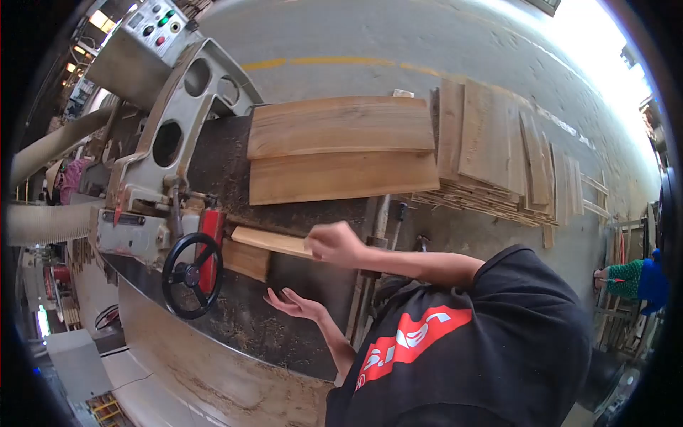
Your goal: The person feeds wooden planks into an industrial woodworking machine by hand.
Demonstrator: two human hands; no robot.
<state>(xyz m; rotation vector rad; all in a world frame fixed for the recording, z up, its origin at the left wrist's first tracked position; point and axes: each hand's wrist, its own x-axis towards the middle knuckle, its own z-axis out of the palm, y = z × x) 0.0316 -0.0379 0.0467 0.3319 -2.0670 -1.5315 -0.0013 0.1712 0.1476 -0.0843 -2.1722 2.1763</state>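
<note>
My right hand point(336, 244), a little blurred, is closed at the near end of a narrow wooden strip point(270, 240). The far end of that strip reaches toward the red part of a woodworking machine. My left hand point(295, 304) is turned palm up over the dark machine table point(245, 320), fingers apart, holding nothing. Just beyond it, a short wooden board point(245, 260) lies beside the strip. A black handwheel point(192, 275) stands at the machine's front, left of both hands.
Two wide boards point(341, 128) lie on the table's far side. A tall stack of planks point(491, 146) stands behind them. A control box with buttons point(158, 28) tops the machine frame. Sawdust covers the table, and another person point(640, 281) is at the far right.
</note>
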